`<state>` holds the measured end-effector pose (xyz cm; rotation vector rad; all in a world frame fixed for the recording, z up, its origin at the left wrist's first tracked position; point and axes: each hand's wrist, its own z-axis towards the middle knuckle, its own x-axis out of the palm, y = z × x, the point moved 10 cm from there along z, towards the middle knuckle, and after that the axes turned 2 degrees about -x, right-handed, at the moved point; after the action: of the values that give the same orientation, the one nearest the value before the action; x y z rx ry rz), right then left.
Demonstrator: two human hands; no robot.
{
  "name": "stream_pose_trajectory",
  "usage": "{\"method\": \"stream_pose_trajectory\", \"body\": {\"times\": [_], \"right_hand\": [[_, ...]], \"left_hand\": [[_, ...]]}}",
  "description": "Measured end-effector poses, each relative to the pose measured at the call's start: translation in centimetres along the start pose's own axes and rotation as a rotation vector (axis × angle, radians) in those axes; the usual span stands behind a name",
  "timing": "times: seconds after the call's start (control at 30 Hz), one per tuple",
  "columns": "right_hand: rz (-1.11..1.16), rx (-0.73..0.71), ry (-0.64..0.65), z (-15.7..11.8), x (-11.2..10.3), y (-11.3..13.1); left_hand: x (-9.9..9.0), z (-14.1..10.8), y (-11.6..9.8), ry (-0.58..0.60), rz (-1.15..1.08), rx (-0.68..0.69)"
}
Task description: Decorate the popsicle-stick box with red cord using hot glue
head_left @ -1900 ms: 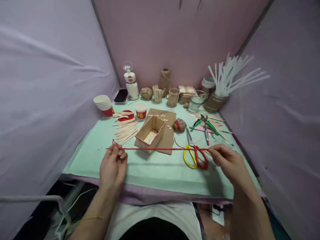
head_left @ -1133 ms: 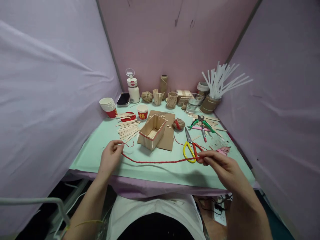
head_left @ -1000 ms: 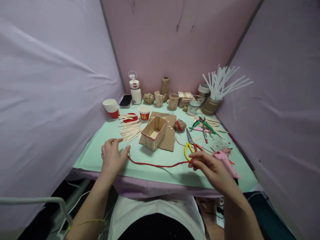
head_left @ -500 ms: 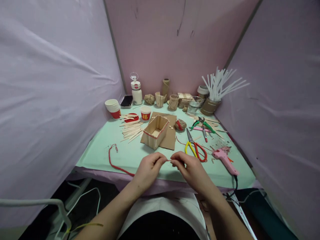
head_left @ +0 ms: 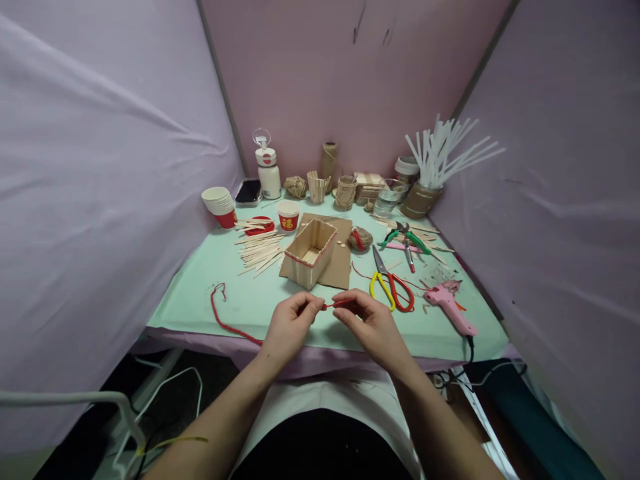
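A red braided cord (head_left: pixel 220 318) curves over the left of the table and passes behind my left hand (head_left: pixel 291 327). The thumb and index finger of that hand pinch the cord near its end. A thin red strand stretches across to my right hand (head_left: pixel 374 327), whose curled fingers hold it; the right thumb is spread a little from the index finger. Just beyond both hands stands an open box of wooden sticks (head_left: pixel 310 257) with red cord along its rim. It rests on a piece of cardboard (head_left: pixel 336 275).
Scissors (head_left: pixel 387 283) and a pink glue gun (head_left: pixel 450 308) lie to the right, with green-handled pliers (head_left: pixel 406 239) behind. Loose sticks (head_left: pixel 260 253) and paper cups (head_left: pixel 220 205) are on the left. A wound twine ball (head_left: pixel 360 239) sits beside the box.
My right thumb has moved away from the index finger, and more red strand shows between my hands. The view has tilted down slightly.
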<state>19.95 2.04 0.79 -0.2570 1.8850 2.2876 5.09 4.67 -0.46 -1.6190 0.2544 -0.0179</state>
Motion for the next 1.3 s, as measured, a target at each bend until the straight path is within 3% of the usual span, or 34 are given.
{"method": "stream_pose_trajectory", "body": {"times": [0.3,0.43,0.5,0.63,0.8,1.03,1.17,1.3], "right_hand": [[0.088,0.079,-0.113,0.7,-0.4,-2.3],[-0.219,0.053,-0.075,0.8,-1.7,-2.4],[-0.441,0.083,-0.065,1.1,-3.4,-3.1],[-0.722,0.236,-0.220,1.3,-8.7,-5.0],[-0.848,0.422,-0.241,2.0,-10.8,-7.5],[-0.653,0.443,-0.304,2.0,-13.3,-8.9],[-0.390,0.373,-0.379,0.0,-14.2,-8.9],[-0.177,0.275,-0.492,-3.0,-13.2,-7.0]], "left_hand": [[1.5,0.5,1.8,0.044,-0.043,-0.062],[2.4,1.1,3.1,0.040,-0.140,-0.104],[2.7,1.2,4.3,0.022,-0.223,-0.167],[2.5,1.3,6.3,-0.045,-0.361,-0.285],[3.1,1.3,6.3,-0.030,-0.489,-0.311],[3.9,1.5,5.0,0.013,-0.579,-0.329],[4.3,1.7,4.5,0.031,-0.625,-0.321],[4.4,2.0,4.1,0.004,-0.669,-0.277]]}}
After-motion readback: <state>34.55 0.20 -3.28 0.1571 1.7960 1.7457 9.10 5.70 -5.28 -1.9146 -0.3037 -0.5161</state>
